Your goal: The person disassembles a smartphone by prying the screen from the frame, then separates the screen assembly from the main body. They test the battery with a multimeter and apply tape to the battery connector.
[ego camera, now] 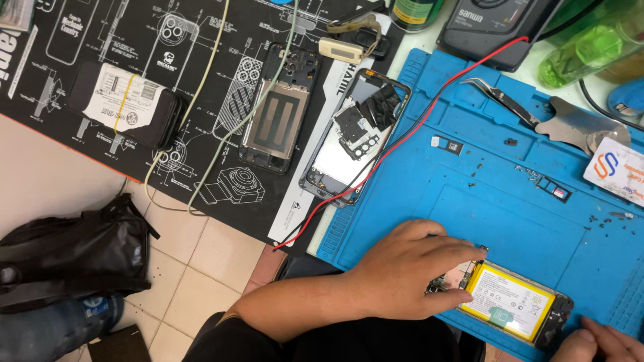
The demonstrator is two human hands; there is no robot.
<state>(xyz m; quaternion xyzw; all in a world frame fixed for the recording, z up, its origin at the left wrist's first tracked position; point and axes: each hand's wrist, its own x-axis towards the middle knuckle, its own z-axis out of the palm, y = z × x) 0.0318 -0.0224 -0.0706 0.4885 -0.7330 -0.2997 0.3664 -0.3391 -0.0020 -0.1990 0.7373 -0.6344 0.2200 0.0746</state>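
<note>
Workbench: a blue repair mat (510, 201) is lying beside a black printed mat (100, 40) above a tiled floor. Item in hand: an opened phone with yellow battery (513, 302), lying flat at the mat's near edge. The left hand (402, 278) is pressing down on the phone's upper end, fingers spread and flattened over the exposed board, not clenched. The right hand (597, 342) is touching the lower corner; its grip cannot be told. Judged step: steadying the chassis for board work; the next move calls for fine, careful fingertips. Nearby: two stripped phone frames (278, 110), tweezers (500, 97), loose screws.
</note>
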